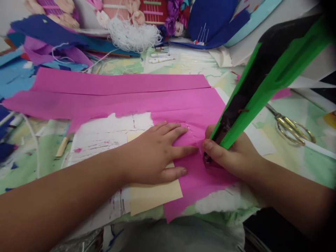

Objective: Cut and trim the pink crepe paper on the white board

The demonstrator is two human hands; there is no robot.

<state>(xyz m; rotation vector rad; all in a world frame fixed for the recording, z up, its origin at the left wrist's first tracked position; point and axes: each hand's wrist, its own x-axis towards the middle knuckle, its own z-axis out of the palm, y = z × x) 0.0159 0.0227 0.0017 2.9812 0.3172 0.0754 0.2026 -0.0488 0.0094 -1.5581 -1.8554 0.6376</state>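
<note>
your left hand [157, 152] lies open and flat, fingers spread, over the white sheet [91, 150], the cream paper [154, 197] and the pink paper [183, 101], which stretches across the table. your right hand [236, 155] grips the tilted green-and-black tool [258, 87] low down; its tip seems to touch the pink paper, though your fingers partly hide it. gold-handled scissors [285, 122] lie farther right.

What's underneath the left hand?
The left hand rests across pink paper and a yellow sheet, both showing around it. Whatever its palm directly covers cannot be seen.
</note>
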